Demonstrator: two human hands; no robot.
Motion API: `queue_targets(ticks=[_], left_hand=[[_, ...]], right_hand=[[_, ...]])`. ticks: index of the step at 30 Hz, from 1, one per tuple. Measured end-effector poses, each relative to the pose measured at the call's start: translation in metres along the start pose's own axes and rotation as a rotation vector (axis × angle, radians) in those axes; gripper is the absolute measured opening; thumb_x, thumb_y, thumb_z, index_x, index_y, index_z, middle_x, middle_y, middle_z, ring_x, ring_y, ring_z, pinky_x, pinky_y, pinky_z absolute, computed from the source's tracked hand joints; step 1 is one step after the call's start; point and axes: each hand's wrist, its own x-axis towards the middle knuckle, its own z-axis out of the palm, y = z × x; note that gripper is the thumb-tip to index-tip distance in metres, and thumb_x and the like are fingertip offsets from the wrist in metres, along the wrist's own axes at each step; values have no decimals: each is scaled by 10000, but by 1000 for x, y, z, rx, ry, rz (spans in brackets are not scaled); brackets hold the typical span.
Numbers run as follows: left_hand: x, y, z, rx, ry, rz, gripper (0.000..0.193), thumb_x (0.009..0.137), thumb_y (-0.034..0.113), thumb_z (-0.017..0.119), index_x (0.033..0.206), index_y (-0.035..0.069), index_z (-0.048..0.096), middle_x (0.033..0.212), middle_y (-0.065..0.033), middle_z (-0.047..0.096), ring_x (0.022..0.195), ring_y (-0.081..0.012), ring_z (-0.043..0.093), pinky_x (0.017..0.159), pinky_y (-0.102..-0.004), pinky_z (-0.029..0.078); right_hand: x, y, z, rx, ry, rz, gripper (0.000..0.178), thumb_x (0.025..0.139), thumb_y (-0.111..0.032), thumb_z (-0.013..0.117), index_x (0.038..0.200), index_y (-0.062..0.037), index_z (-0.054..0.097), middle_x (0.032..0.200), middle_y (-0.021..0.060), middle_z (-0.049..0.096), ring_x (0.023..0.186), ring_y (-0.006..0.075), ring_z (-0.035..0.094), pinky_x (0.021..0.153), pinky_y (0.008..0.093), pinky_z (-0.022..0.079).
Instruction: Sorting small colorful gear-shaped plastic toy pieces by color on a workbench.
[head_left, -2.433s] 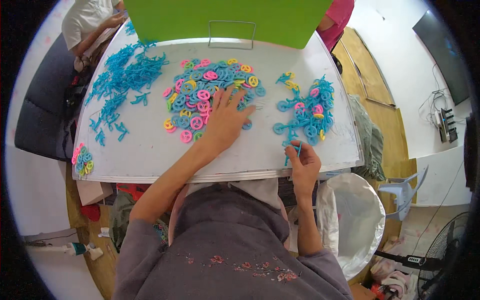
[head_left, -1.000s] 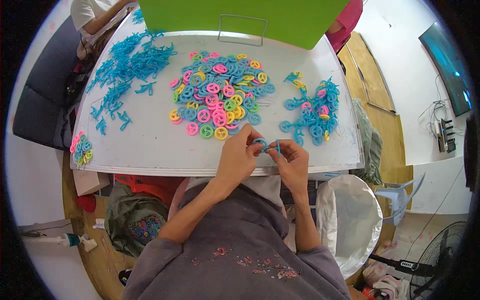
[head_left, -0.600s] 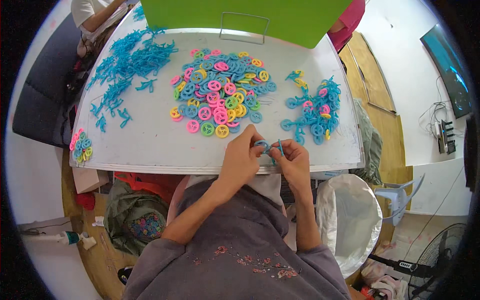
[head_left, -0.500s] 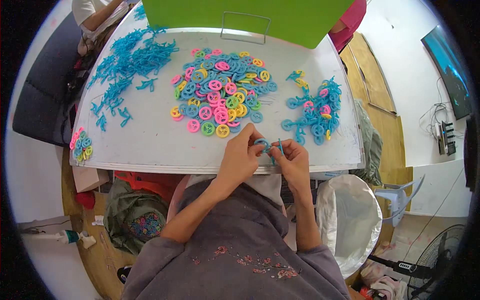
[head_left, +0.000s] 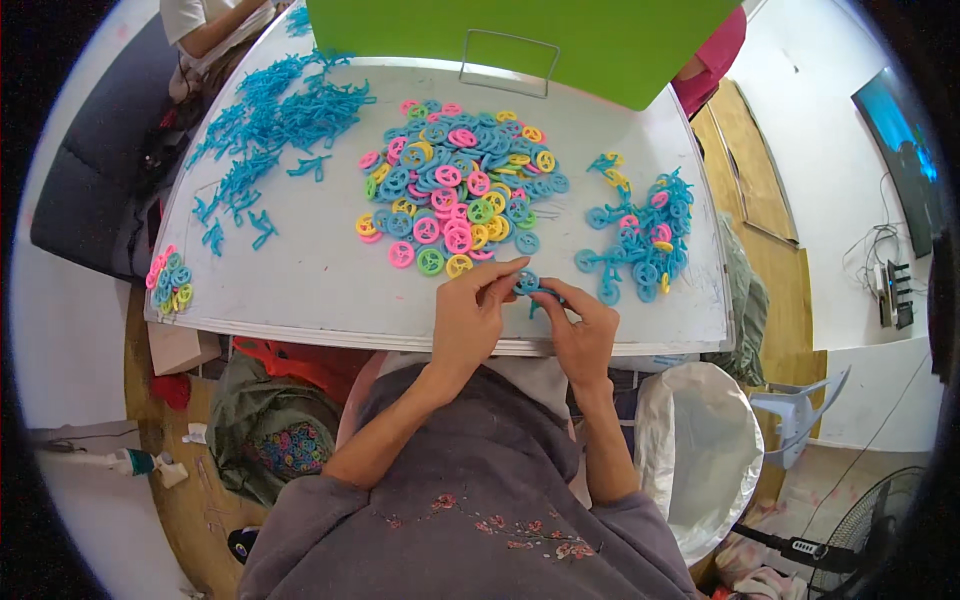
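Note:
Near the table's front edge, my left hand (head_left: 468,312) pinches a small blue plastic wheel (head_left: 527,283) between thumb and fingers. Close by on the right, my right hand (head_left: 584,334) grips a thin blue plastic frame piece (head_left: 547,293), partly hidden by the fingers. Wheel and frame piece touch between my fingertips; whether they are joined I cannot tell. Just beyond lies a pile of wheels (head_left: 458,237) in blue, pink, yellow and green. To the right is a heap of blue frames fitted with wheels (head_left: 637,235).
Loose blue frame pieces (head_left: 290,115) spread over the table's far left. A small wheel cluster (head_left: 172,280) sits at the left corner. A green panel (head_left: 500,40) stands at the back. Below the edge are a sack of wheels (head_left: 240,440) and a silvery bag (head_left: 655,430).
The wheel has turned between my fingertips, and the frame piece has tipped from upright to nearly flat. The whole view has shifted slightly.

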Motion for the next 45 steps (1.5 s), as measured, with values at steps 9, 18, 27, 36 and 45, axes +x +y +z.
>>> queue_targets(ticks=[9,18,27,36,45], left_hand=[[-4,-3,-1,31,58,24,234,906,-14,543,1117,-8,641,915,-92,669,806,-148,654,725,-262,519],[1,-11,-1,90,48,16,189,870,-91,507,1019,-40,610,831,-111,649,769,-147,644,692,-267,513],[0,-15,6,305,141,226,123,837,-93,524,936,-31,565,817,-162,624,747,-281,632,650,-338,483],[2,-10,-1,236,68,148,127,857,-65,541,965,-21,593,785,-103,612,676,-167,599,605,-294,467],[10,2,-11,-32,-37,-76,161,906,10,532,1027,8,638,810,-37,616,684,-86,546,616,-231,437]], right_hand=[[-1,4,10,260,-37,259,177,845,-96,690,971,28,687,823,92,711,727,88,629,675,244,502],[-3,7,14,166,-31,184,154,852,-74,680,964,32,682,816,87,710,712,83,624,646,245,498],[0,5,15,226,-28,305,167,854,-33,672,992,60,670,846,99,704,773,114,660,691,225,512],[-1,3,16,196,-3,254,180,825,-21,698,994,41,684,868,85,701,787,104,643,708,222,505],[-1,-14,-7,500,-223,402,185,802,-37,704,984,-6,699,907,76,681,825,149,657,765,280,518]])
